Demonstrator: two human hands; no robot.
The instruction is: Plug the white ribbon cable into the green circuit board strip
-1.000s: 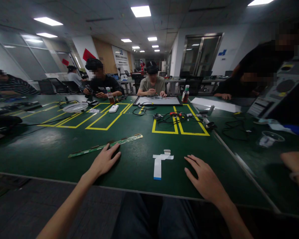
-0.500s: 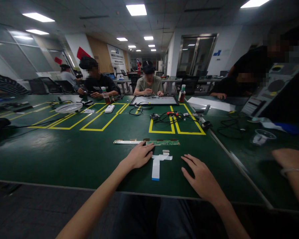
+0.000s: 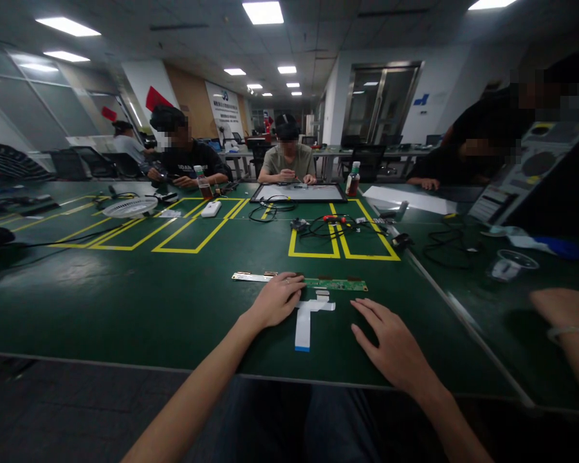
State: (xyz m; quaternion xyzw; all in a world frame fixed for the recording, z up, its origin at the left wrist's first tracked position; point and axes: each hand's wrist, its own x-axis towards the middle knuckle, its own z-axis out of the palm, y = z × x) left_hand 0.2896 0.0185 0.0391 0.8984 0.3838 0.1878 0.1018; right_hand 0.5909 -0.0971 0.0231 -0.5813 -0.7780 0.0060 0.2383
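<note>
A long, narrow circuit-board strip, pale toward its left end and green toward its right (image 3: pixel 335 283), lay roughly crosswise on a dark green tabletop (image 3: pixel 149 315), in front of the wearer. The person's left hand (image 3: pixel 277 301) reached over it palm down, fingers close together, hiding part of its middle; whether the fingers pinched the strip or merely rested on it could not be told.

Just beside the strip's near edge lay a flat white ribbon cable with a blue end (image 3: pixel 303 326), bent into a rough T. The left thumb was close to its crosspiece, and contact there was unclear. To the cable's right, the right hand (image 3: pixel 390 337) lay palm down with nothing in it, fingers slightly spread and thumb apart.

Farther off, a tangle of thin black cables (image 3: pixel 313 228) was partly overlapped by a small red-and-black object (image 3: pixel 334 219), too small to identify. At the right, a clear plastic cup (image 3: pixel 511 263) stood near another person's wrist with a pale band (image 3: pixel 560 332), cut off by the picture's edge.
</note>
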